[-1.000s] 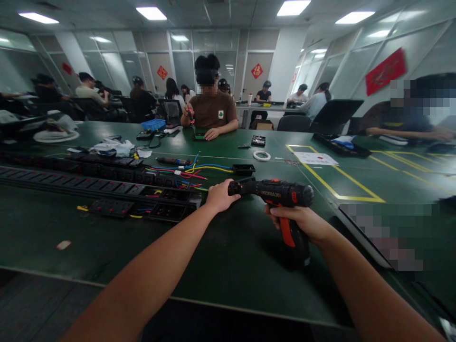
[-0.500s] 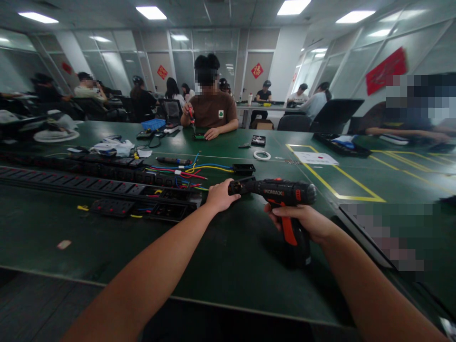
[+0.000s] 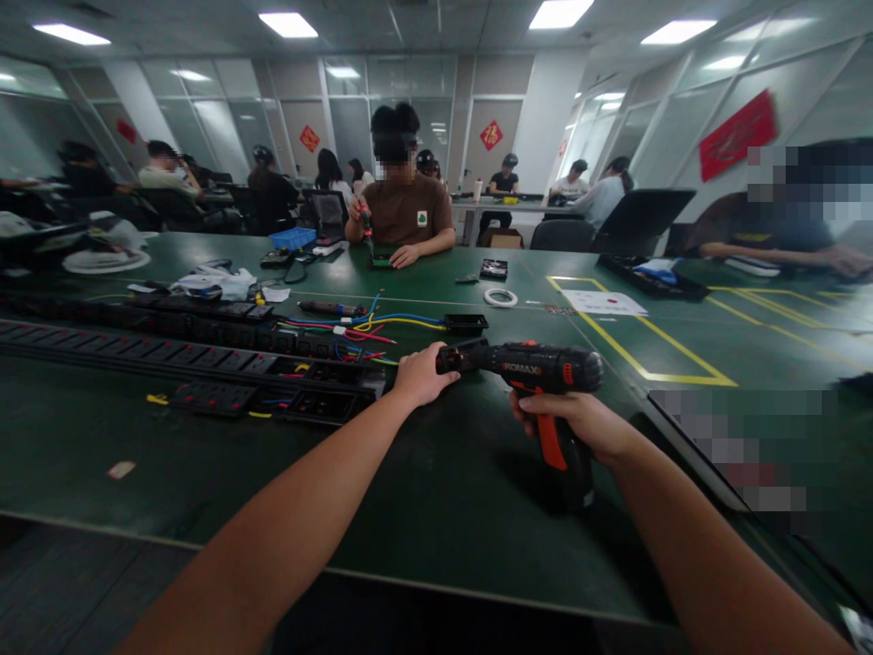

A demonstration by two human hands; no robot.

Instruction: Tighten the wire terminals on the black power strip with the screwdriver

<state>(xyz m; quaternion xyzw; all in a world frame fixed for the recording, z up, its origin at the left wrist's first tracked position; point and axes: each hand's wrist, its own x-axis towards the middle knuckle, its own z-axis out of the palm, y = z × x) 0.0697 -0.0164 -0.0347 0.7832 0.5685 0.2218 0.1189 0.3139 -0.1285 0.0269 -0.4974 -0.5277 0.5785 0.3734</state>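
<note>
My right hand [image 3: 569, 414] is wrapped round the grip of a black and orange cordless drill [image 3: 546, 366], which points left. In my left hand [image 3: 424, 375] is a small black plastic housing [image 3: 470, 353], its open side facing the drill. The drill's front end meets the housing; the bit and the exact contact point are too dark to make out. Just behind lies another black rectangular housing [image 3: 466, 323], with blue and yellow wires [image 3: 402, 318] running from it to the left. Red wires [image 3: 368, 341] lie beside my left hand.
Long black power strips [image 3: 136, 346] stretch across the left of the green table [image 3: 382, 528]. A loose socket module [image 3: 214, 398] lies in front. A white tape roll [image 3: 500, 297] and a paper sheet [image 3: 606, 303] lie farther back. Opposite sits a person [image 3: 404, 205] holding a red tool.
My hands, the drill and the housing stay almost where they were. Only a very slight shift of the whole view shows.
</note>
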